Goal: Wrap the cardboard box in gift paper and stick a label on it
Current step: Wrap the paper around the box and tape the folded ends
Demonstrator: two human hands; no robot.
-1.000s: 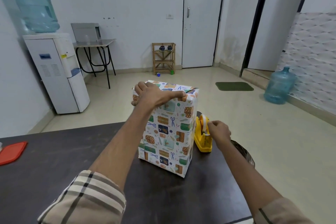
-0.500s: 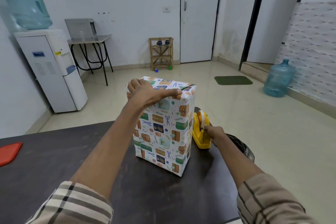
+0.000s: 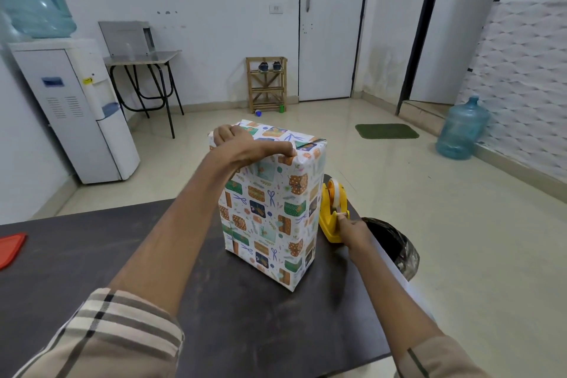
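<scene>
So the tall wrapped box [image 3: 270, 218], cardboard under white gift paper printed with little parcels and scissors, stands upright towards the far right corner of the dark brown table [image 3: 92, 255], long axis straight up. The left hand [image 3: 245, 150] clamps its top: fingers hook over the far left edge, thumb lies along the near top edge, pinning the folded paper down.

The right hand [image 3: 352, 232] is low, at the yellow plastic tape dispenser [image 3: 329, 224], which sits just beside the box's right face, right by the table's right edge. Its fingertips pinch the loose end of the clear tape [image 3: 336, 193] at the cutter.

The bit that matters, I reckon: the fold that needs sticking is on top of the box, up and to the left of the taping hand. So the strip has to travel up past the right face to the top, where the left hand is already parked. Looks like the top isn't taped yet, and I can't see a label anywhere.

Black-lined bin [image 3: 395, 242] sits off the right edge; a flat red plastic lid [image 3: 10, 248] is at the left edge.
</scene>
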